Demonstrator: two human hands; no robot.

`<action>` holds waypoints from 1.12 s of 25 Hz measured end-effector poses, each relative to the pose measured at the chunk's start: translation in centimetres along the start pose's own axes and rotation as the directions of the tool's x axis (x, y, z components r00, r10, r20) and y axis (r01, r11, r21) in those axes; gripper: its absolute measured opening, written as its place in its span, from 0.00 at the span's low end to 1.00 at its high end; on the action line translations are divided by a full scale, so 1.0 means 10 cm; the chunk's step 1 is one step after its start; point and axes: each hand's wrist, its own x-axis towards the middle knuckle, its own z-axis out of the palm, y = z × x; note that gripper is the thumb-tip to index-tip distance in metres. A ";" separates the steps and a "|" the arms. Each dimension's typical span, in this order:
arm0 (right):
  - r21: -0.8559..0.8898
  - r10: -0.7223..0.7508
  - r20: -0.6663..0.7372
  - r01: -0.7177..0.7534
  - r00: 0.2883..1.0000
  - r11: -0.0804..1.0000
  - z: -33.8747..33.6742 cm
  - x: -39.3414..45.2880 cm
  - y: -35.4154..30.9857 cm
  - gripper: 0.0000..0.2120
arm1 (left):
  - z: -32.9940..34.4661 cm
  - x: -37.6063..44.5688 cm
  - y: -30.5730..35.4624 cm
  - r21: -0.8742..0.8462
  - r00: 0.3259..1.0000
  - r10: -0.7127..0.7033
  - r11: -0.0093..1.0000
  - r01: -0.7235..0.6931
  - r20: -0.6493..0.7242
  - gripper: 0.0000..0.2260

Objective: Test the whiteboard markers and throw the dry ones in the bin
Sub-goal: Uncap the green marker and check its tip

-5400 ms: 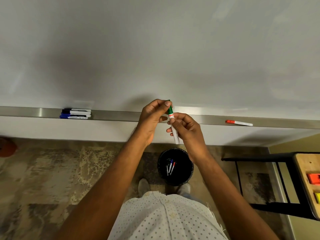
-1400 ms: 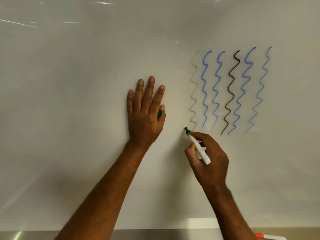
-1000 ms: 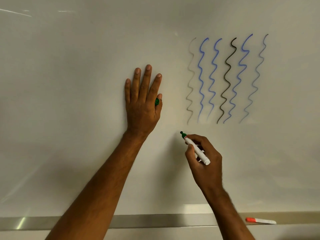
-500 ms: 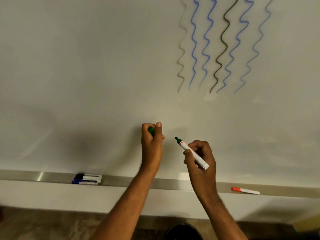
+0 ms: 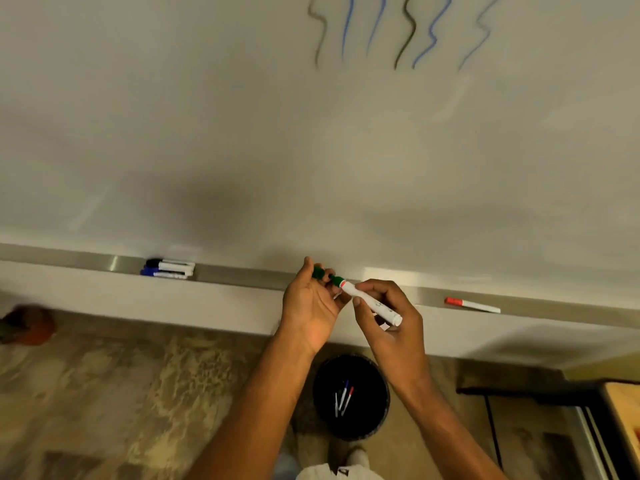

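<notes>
My right hand (image 5: 388, 317) grips the white barrel of a green whiteboard marker (image 5: 369, 301), its green tip pointing left. My left hand (image 5: 311, 303) pinches the green cap (image 5: 318, 272) just at that tip, in front of the whiteboard's metal tray (image 5: 242, 273). A black round bin (image 5: 370, 424) stands on the floor right below my hands, with several markers (image 5: 343, 398) lying in it. Several wavy test lines (image 5: 408, 32) in grey, blue and black show on the whiteboard (image 5: 311, 150) at the top.
A small pile of black and blue markers (image 5: 168, 268) lies on the tray at the left. A red-capped marker (image 5: 471, 304) lies on the tray at the right. A dark table edge (image 5: 540, 393) is at the lower right, a reddish object (image 5: 27, 325) at the far left.
Both hands came down from the board to the tray. My left hand left the board and brought the green cap to the marker's tip. The view tilted down onto the bin.
</notes>
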 end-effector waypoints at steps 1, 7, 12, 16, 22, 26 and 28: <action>-0.001 0.004 0.016 -0.004 1.000 1.000 -0.04 -0.04 0.04 0.10 | -0.03 -0.03 -0.09 0.010 1.000 -0.004 1.000 0.004 -0.014 0.13; -0.013 0.063 0.104 -0.062 0.993 0.998 -0.25 -0.24 0.24 0.09 | -0.26 -0.09 -0.53 0.040 0.998 -0.038 0.998 0.039 -0.044 0.11; -0.121 0.113 0.152 -0.095 0.982 0.988 -0.42 -0.39 0.39 0.12 | -0.38 -0.13 -0.68 0.174 0.993 0.079 0.983 -0.063 -0.088 0.07; -0.310 0.126 0.173 -0.067 0.977 0.948 -0.55 -0.52 0.56 0.16 | -0.49 -0.13 -0.84 0.379 0.949 0.264 0.907 -0.183 -0.174 0.04; -0.577 0.020 0.167 0.081 0.986 0.813 -0.59 -0.63 0.75 0.15 | -0.50 -0.18 -1.06 0.432 0.928 0.340 0.868 -0.245 -0.156 0.03; -0.543 0.077 0.130 0.006 0.989 0.840 -0.54 -0.65 0.78 0.13 | -0.49 -0.17 -1.13 0.475 0.928 0.360 0.837 -0.273 -0.101 0.02; -0.487 0.105 0.110 -0.039 0.988 0.873 -0.51 -0.67 0.78 0.11 | -0.50 -0.14 -1.13 0.498 0.925 0.371 0.820 -0.283 -0.085 0.02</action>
